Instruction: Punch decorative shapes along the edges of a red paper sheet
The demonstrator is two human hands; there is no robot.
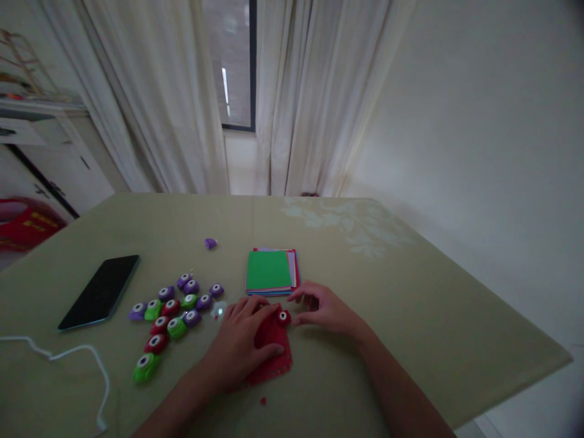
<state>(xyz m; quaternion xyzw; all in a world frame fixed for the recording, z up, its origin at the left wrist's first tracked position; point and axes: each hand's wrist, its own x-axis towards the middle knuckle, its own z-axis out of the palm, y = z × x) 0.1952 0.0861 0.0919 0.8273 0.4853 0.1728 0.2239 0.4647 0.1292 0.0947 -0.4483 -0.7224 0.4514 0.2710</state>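
While the left hand [241, 350] lies flat, fingers spread, on the red paper sheet [274, 359], the right hand [326, 310] rests with fingers loosely curled just beside the small red craft punch [283, 317] on the sheet's far edge. Without that pressure, the sheet could slide and the punching land crooked. The cluster of punches [171, 313] crowds the left; the worktop [410, 316] lies open rightward.

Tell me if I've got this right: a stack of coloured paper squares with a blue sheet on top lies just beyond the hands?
Not quite. In the head view the top sheet of the stack of coloured paper squares is green, not blue. It does lie just beyond the hands.
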